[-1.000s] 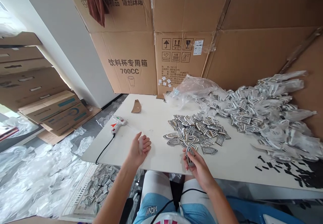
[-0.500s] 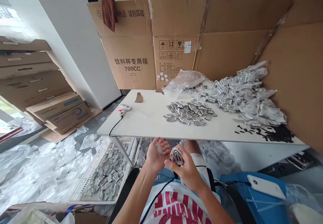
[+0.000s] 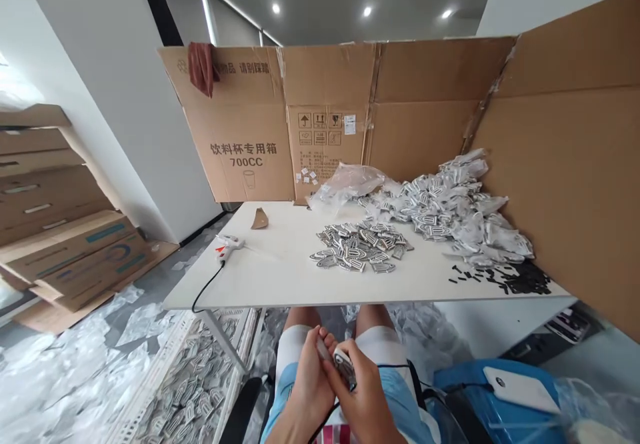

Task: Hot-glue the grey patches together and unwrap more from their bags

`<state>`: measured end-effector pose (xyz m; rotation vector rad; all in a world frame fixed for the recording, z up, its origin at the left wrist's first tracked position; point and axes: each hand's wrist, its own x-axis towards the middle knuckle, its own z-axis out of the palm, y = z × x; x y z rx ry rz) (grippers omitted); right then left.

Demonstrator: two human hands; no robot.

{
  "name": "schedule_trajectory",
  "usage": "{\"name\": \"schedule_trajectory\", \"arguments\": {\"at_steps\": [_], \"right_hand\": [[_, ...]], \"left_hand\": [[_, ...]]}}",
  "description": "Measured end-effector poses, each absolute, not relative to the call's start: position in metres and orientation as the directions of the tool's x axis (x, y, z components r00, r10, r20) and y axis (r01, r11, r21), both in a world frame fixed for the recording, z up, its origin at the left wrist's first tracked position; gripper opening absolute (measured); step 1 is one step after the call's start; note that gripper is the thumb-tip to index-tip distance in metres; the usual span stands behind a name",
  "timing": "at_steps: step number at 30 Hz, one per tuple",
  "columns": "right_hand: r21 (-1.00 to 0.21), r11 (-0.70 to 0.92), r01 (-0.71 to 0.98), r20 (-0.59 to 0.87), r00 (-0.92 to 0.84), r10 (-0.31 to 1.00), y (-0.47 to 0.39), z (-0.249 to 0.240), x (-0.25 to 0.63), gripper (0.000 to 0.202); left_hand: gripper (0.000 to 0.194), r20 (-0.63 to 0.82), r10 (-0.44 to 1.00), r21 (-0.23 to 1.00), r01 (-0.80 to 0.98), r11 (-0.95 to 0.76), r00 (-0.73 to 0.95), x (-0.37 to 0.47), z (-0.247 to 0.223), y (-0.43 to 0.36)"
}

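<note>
My right hand is closed around a small grey-and-white arch-shaped piece, held over my lap. Against it rests my left hand, its fingers curled in. A pale patch shows by the left thumb; whether it is a held thing or a wrap I cannot tell. Beyond my hands, a loose pile of similar arch-shaped pieces lies on the white table. Small black strips are heaped at the table's right end. A white glue gun lies at the left with its cord hanging over the edge.
Bagged pieces are heaped at the back right, before a cardboard screen. A brown cardboard scrap lies near the glue gun. Below left, a white crate holds many pieces. A white power bank rests on a blue surface.
My view has tilted up and shifted right. My hands have come together, with the left fingers curling further in beside the arch-shaped piece. The right hand still holds that piece.
</note>
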<state>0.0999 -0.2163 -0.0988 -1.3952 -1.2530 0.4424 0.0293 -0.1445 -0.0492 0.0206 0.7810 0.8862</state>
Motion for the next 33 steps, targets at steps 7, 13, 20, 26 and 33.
{"name": "schedule_trajectory", "arguments": {"at_steps": [7,13,20,26,33], "right_hand": [[-0.866,0.137,0.48,0.367,0.425,0.827,-0.234,-0.102,0.101,0.028],[-0.841,0.117,0.529,0.38,0.423,0.822,-0.227,-0.1,0.104,0.031],[-0.855,0.048,0.516,0.349,0.504,0.79,-0.228,-0.098,0.103,0.023],[-0.863,0.071,0.5,0.365,0.522,0.771,-0.22,-0.087,0.102,0.021],[-0.862,0.078,0.501,0.384,0.545,0.745,-0.21,-0.083,0.109,0.013]], "left_hand": [[0.028,-0.681,0.581,0.172,-0.674,0.718,0.445,0.027,-0.062,-0.169],[0.023,-0.684,0.598,0.197,-0.683,0.703,0.418,0.029,-0.067,-0.163],[0.016,-0.658,0.571,0.201,-0.615,0.762,0.491,0.031,-0.062,-0.164],[0.017,-0.64,0.61,0.26,-0.615,0.744,0.467,0.036,-0.05,-0.155],[0.031,-0.606,0.577,0.314,-0.502,0.806,0.547,0.04,-0.03,-0.142]]}}
